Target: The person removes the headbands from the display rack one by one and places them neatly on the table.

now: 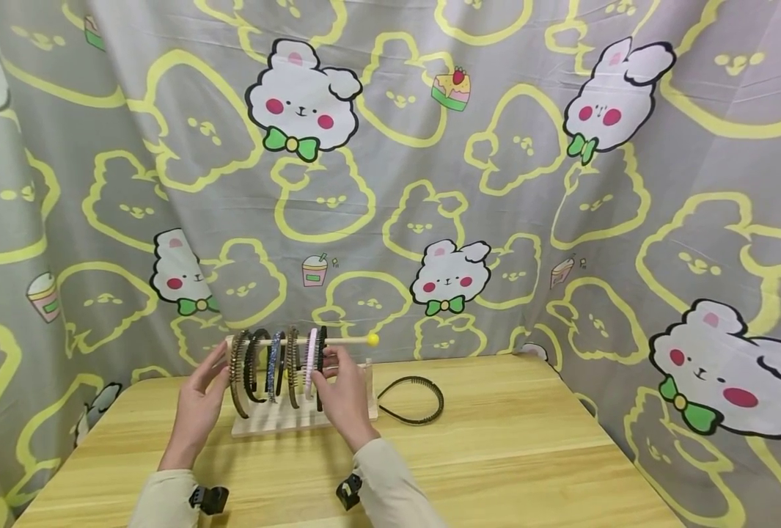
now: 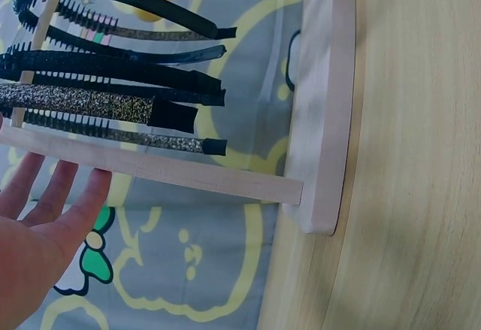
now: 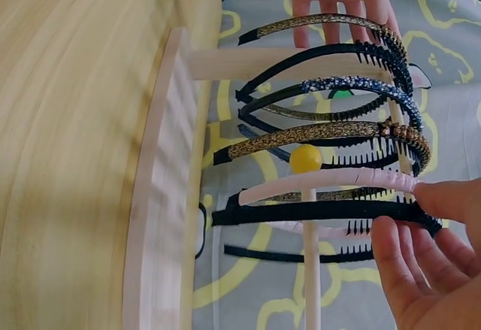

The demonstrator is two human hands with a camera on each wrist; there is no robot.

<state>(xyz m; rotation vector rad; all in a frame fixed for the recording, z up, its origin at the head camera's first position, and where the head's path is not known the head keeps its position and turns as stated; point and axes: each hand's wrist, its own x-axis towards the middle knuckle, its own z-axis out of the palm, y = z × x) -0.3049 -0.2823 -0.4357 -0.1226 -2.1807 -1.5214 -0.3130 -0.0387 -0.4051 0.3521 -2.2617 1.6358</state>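
Several headbands hang in a row on the upper rod (image 1: 350, 340) of a pale wooden stand (image 1: 278, 423). My right hand (image 1: 345, 392) pinches a pink headband (image 3: 323, 185) and the black headband (image 3: 301, 211) beside it, thumb on the pink one and fingers on the black. At the stand's other end is my left hand (image 1: 200, 407), its straight fingertips touching the left upright (image 2: 188, 166); its thumb is hidden in the left wrist view. A gold glitter headband (image 1: 235, 378) hangs nearest that hand. Blue glitter (image 3: 353, 84) and brown glitter headbands (image 3: 301, 136) hang between the hands.
A black toothed headband (image 1: 439, 400) lies on the wooden table (image 1: 496, 447), right of the stand. Yellow balls cap the upper rod's right end (image 1: 373, 339) and a second rod (image 3: 311, 270). A patterned grey curtain (image 1: 390, 169) hangs behind the table.
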